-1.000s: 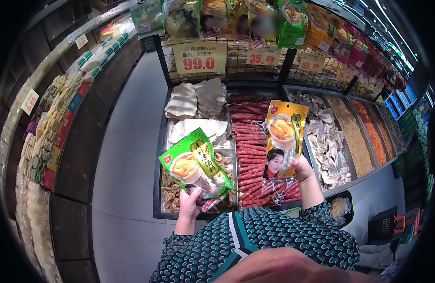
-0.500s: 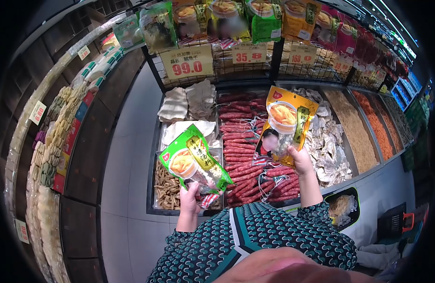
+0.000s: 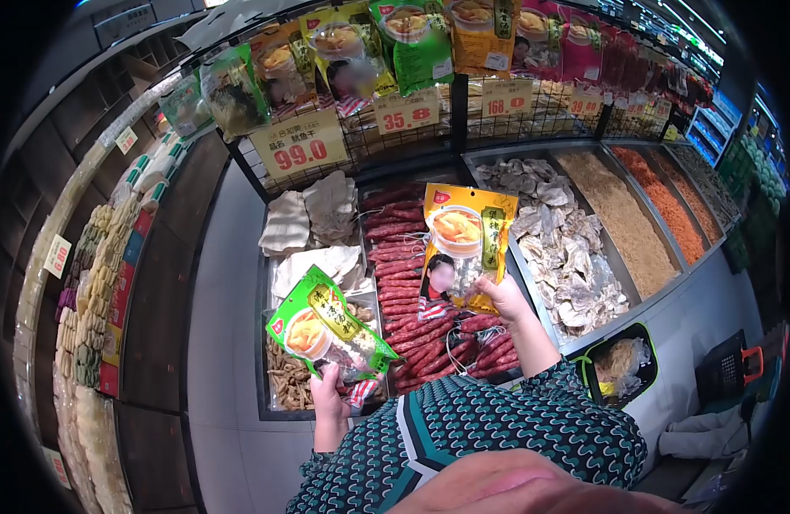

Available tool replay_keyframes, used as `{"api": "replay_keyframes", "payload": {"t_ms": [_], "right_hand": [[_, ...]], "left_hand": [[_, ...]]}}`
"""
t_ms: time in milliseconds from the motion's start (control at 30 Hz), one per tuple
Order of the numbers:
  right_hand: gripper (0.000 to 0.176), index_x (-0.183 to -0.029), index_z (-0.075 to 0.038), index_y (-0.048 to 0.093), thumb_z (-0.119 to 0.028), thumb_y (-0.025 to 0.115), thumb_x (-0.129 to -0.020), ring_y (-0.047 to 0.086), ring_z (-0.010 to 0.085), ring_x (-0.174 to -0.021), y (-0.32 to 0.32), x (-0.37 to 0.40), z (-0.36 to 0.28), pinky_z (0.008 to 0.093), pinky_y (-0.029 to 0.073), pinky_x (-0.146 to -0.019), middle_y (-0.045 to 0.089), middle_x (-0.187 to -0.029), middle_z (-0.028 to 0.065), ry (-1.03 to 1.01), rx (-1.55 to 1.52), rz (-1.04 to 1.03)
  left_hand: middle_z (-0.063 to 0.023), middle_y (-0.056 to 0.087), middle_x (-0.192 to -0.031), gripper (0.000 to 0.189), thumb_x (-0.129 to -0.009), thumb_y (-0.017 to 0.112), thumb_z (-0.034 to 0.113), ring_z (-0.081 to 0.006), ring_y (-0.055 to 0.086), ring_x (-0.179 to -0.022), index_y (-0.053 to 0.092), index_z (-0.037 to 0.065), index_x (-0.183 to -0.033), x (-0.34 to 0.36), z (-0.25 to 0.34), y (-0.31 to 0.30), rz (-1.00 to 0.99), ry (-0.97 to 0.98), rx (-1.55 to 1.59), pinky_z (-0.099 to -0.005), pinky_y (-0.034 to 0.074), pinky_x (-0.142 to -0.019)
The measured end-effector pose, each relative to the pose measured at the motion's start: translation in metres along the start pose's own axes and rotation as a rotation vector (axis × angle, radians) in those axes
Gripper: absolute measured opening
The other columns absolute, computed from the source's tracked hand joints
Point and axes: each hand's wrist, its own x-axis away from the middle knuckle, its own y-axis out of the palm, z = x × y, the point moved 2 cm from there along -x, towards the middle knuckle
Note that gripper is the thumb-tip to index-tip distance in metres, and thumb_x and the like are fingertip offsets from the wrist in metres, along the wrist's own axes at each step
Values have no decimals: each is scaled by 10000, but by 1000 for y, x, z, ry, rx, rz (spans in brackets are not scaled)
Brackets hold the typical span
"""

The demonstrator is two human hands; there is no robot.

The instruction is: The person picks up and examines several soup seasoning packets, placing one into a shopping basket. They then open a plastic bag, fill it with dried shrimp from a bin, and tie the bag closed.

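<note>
So, both hands are busy at the display bins: the left hand has a green packet by its lower edge, the right hand an orange packet by its lower right side. Looks to me like the step here is just holding the two up, printed fronts facing the wearer. Green one's tilted, orange one's close to upright. Fingers are clamped on each packet's edge, though the ones tucked behind are hidden. Any move from here calls for keeping that pinch firm, imo, since floppy bags could sag or slip.

Below them are red sausages, with pale dried pieces off to the right. More packets hang above the price cards. A basket sits on the floor to the right, and stocked shelves run along the left.
</note>
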Motion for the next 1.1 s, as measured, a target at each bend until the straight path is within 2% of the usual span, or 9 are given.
{"api": "replay_keyframes", "payload": {"t_ms": [100,200,367,400,533,667,833,933,1100], "right_hand": [[380,-985,-16,572,-316,715,-800,602,162,-796,-3,-2,2,308,480,-748,637,-823,63,3,8,-14],[381,-998,-19,567,-308,716,-799,599,159,-792,-1,-1,-1,309,478,-747,632,-833,59,31,-8,-12],[376,-1016,-25,559,-295,713,-804,603,161,-776,-12,-4,15,309,489,-736,624,-844,52,43,-26,0],[363,-1005,-22,560,-292,705,-812,614,170,-767,-9,-3,11,315,504,-718,626,-838,59,52,-45,15],[344,-937,-19,572,-320,691,-821,625,190,-737,-12,-4,20,327,517,-681,632,-822,82,80,-24,34],[333,-894,-17,581,-326,686,-823,625,197,-740,8,-5,13,329,514,-689,634,-794,94,111,12,22],[352,-916,-5,583,-326,689,-819,623,194,-742,38,-10,6,328,510,-704,639,-802,96,114,66,-22],[365,-935,4,585,-323,692,-816,621,189,-746,47,-16,10,326,507,-714,641,-808,94,128,97,-69],[391,-945,9,586,-336,702,-803,618,180,-759,70,-19,15,318,506,-715,638,-820,89,136,120,-100]], "left_hand": [[83,440,-628,98,-839,604,127,-9,371,-512,510,102,-824,-1,2,4,-1,17,14,-168,296,-474],[64,467,-661,109,-847,605,154,-43,438,-552,503,119,-830,-2,0,4,-62,-2,9,-200,394,-548],[13,559,-831,274,-845,597,138,-64,513,-675,509,45,-1087,-8,-4,0,-134,-15,41,-226,440,-636],[12,559,-836,268,-843,598,139,-66,512,-679,512,42,-1077,-5,2,0,-156,-23,43,-228,442,-644],[94,405,-596,91,-840,588,127,-13,350,-491,497,120,-833,-2,6,4,-85,-22,35,-180,294,-458],[73,485,-672,170,-814,634,173,-19,412,-544,528,87,-916,-9,-7,-14,-101,-39,75,-168,343,-505],[69,492,-670,152,-813,642,181,-21,420,-543,536,96,-881,-9,-6,-29,-34,-50,94,-170,345,-499],[47,555,-732,233,-798,639,97,-32,477,-570,570,36,-1013,-13,-10,-43,-14,-47,204,-182,389,-519],[70,476,-634,141,-809,648,164,-23,421,-504,517,114,-821,-20,-6,-55,-13,-50,152,-170,344,-470]]}}
